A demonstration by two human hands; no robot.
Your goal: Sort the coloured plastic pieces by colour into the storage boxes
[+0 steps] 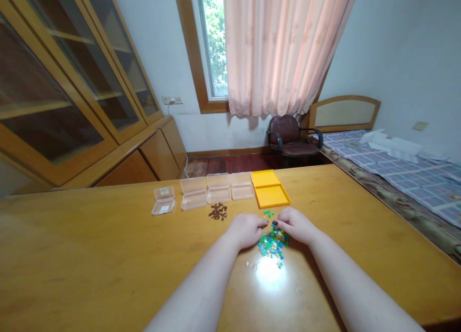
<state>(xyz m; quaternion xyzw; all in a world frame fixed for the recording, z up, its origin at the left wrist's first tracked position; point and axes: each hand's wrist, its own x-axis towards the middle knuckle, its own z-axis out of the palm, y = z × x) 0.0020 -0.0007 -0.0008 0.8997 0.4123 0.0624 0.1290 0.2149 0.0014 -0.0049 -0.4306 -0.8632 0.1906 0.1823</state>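
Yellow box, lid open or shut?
Open. The yellow box has its lid folded back on the far side, leaving the inside in view.

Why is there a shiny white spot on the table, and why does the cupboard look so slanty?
In the head view, the white spot looks like glare on the glossy table, just below the green and blue pieces; also in the head view, the cupboard leans and stretches near the edge, probably from a wide lens.

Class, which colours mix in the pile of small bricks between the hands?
The small bricks are green, blue, pale yellow: head view.
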